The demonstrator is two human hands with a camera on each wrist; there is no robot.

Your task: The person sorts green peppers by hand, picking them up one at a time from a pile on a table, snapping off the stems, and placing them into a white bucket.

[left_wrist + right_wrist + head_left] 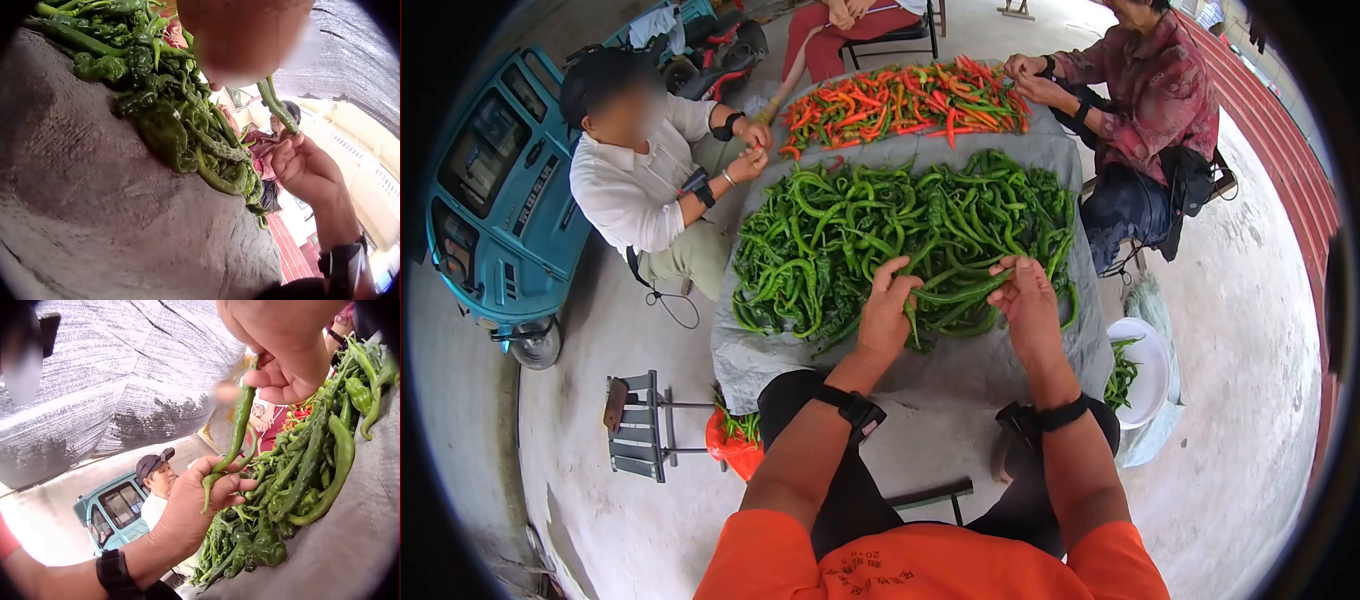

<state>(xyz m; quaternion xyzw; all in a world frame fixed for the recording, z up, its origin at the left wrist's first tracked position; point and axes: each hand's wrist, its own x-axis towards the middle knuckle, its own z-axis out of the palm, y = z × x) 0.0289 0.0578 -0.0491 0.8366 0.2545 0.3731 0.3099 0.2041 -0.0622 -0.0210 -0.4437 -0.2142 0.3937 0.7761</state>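
Note:
A long green pepper [240,422] stretches between the two hands, above the front of the heap of green peppers [870,220]. The left hand [887,315] pinches one end, with a second, thinner green pepper beside it in the same fingers. At the other end, the right hand [1030,308] grips the pepper between thumb and fingers. In the left wrist view the left hand [244,37] is close and blurred, and the right hand [312,172] holds a pepper end.
Red peppers [900,100] lie at the far side of the grey cloth [750,365]. Three people sit around it. A white basin [1145,375] stands at the right, a red bag [735,450] and small chair [637,428] at the left, a blue vehicle [505,190] beyond.

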